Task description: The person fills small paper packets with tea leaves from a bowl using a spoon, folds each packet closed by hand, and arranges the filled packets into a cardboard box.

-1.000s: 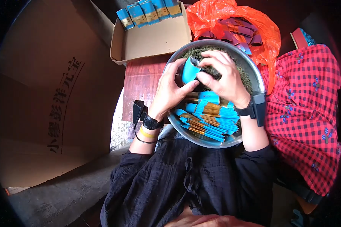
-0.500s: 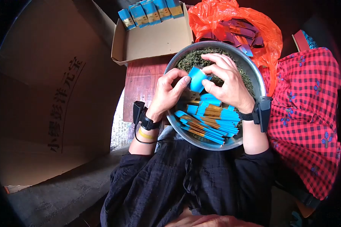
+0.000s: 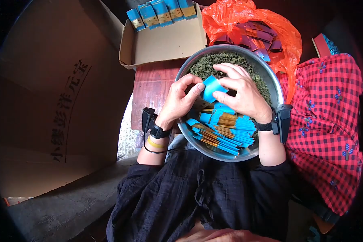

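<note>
Between my two hands is a small blue packet (image 3: 212,88), held above the metal basin (image 3: 279,86). My left hand (image 3: 181,97) pinches its left edge between thumb and fingers. On the opposite side, my right hand (image 3: 244,92) grips it with the thumb low and the index finger at the upper edge; its other fingers reach out over the leaves. Dried green leaves (image 3: 207,62) fill the far part of the basin. A pile of blue and gold packets (image 3: 226,129) lies in the near part, just below my hands.
A shallow cardboard box (image 3: 169,42) with several blue packets stands behind the basin to the left. Beside it, a red plastic bag (image 3: 226,20) holds purple packets (image 3: 262,34). A big carton (image 3: 40,101) rises at left; red checked cloth (image 3: 326,121) lies at right.
The blue packet has tilted and turned slightly to the right between my fingers. Both hands keep their hold on it, with small finger shifts. The pile below looks the same.
</note>
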A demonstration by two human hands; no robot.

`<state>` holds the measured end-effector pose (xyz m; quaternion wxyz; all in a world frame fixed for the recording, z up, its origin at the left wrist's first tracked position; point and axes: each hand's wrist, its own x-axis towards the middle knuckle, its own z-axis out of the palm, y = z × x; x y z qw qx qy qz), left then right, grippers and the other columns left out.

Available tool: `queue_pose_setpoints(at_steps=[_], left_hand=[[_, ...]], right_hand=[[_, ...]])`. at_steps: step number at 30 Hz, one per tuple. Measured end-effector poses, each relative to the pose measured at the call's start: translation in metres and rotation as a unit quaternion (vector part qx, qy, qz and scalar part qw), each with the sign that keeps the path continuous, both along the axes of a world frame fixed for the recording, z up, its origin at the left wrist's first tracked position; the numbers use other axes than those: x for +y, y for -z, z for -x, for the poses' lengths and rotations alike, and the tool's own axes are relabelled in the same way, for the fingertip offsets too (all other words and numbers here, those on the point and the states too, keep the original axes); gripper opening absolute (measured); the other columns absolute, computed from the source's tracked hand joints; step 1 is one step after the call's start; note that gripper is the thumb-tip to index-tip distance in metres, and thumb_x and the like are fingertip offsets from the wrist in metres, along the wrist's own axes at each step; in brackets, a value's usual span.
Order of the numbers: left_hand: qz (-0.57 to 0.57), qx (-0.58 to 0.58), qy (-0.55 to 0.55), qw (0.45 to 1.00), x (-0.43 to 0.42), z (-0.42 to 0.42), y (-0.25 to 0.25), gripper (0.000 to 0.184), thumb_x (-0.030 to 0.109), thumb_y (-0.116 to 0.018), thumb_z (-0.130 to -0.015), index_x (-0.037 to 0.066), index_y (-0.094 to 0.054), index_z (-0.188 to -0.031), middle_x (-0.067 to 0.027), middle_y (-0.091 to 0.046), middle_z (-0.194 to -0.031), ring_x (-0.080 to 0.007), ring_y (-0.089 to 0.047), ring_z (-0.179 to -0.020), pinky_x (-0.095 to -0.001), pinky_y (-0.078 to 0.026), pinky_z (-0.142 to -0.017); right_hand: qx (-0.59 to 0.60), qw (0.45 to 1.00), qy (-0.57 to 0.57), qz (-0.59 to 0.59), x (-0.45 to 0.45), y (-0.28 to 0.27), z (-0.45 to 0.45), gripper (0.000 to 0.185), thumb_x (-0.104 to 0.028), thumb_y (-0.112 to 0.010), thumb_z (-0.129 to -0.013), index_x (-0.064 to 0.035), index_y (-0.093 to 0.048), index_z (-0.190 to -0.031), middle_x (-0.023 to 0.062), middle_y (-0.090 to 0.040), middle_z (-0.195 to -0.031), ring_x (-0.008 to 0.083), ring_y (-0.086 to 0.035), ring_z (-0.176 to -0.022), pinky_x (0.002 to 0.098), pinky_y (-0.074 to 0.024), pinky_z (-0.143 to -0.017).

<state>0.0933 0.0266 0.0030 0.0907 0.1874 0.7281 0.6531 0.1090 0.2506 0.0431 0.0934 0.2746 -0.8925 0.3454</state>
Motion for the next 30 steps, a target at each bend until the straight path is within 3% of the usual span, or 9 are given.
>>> queue_pose_setpoints(at_steps=[5, 11, 17, 22, 25, 30], left_hand=[[0.041, -0.031, 0.050, 0.997, 0.000, 0.001, -0.012, 0.020, 0.018, -0.063, -0.097, -0.001, -0.064, -0.103, -0.0021, -0.064, -0.088, -0.0075, -0.059, -0.079, -0.0251, -0.050, -0.069], [-0.042, -0.062, 0.093, 0.993, 0.000, 0.003, -0.009, 0.033, 0.022, -0.066, -0.096, -0.001, -0.062, -0.119, -0.0019, -0.066, -0.097, -0.0073, -0.059, -0.090, -0.0256, -0.051, -0.080], [-0.042, -0.073, 0.102, 0.991, -0.002, 0.002, -0.010, 0.025, 0.020, -0.067, -0.095, -0.001, -0.064, -0.109, 0.0000, -0.066, -0.090, -0.0064, -0.058, -0.085, -0.0245, -0.051, -0.075], [0.021, -0.046, 0.068, 0.996, -0.003, 0.002, -0.006, 0.016, 0.017, -0.067, -0.095, 0.001, -0.066, -0.095, 0.0023, -0.063, -0.078, -0.0045, -0.055, -0.075, -0.0239, -0.048, -0.065], [-0.025, -0.016, 0.055, 0.998, 0.000, 0.001, -0.002, 0.015, 0.018, -0.066, -0.096, 0.003, -0.066, -0.093, 0.0048, -0.062, -0.074, -0.0015, -0.054, -0.067, -0.0198, -0.044, -0.056], [-0.037, -0.038, 0.040, 0.998, 0.002, 0.003, -0.001, 0.014, 0.017, -0.066, -0.096, 0.003, -0.066, -0.094, 0.0053, -0.062, -0.077, -0.0013, -0.054, -0.070, -0.0195, -0.045, -0.059]], right_hand=[[0.008, 0.999, -0.036, -0.029, -0.002, 0.002, -0.004, 0.023, -0.021, -0.071, -0.082, 0.0013, -0.064, -0.081, 0.0169, -0.053, -0.138, 0.0393, -0.043, -0.133, 0.0502, -0.0313, -0.111], [0.043, 0.999, -0.027, -0.004, -0.004, -0.003, -0.003, 0.019, -0.018, -0.071, -0.083, 0.0007, -0.066, -0.085, 0.0174, -0.053, -0.138, 0.0391, -0.043, -0.133, 0.0506, -0.0310, -0.111], [0.008, 1.000, -0.014, -0.002, 0.001, -0.002, -0.001, 0.024, -0.022, -0.072, -0.082, 0.0004, -0.067, -0.087, 0.0174, -0.053, -0.138, 0.0388, -0.043, -0.134, 0.0501, -0.0313, -0.111], [-0.013, 0.999, -0.032, -0.016, 0.005, 0.000, -0.001, 0.029, -0.027, -0.074, -0.082, 0.0006, -0.067, -0.087, 0.0174, -0.055, -0.136, 0.0379, -0.045, -0.131, 0.0491, -0.0317, -0.111], [-0.031, 0.998, -0.049, -0.005, 0.006, 0.000, 0.000, 0.030, -0.028, -0.074, -0.082, 0.0008, -0.066, -0.086, 0.0173, -0.057, -0.133, 0.0371, -0.047, -0.128, 0.0488, -0.0322, -0.110], [-0.010, 1.000, -0.027, 0.002, 0.002, 0.000, -0.001, 0.029, -0.027, -0.073, -0.084, 0.0003, -0.065, -0.087, 0.0149, -0.062, -0.123, 0.0326, -0.054, -0.121, 0.0486, -0.0323, -0.110]])
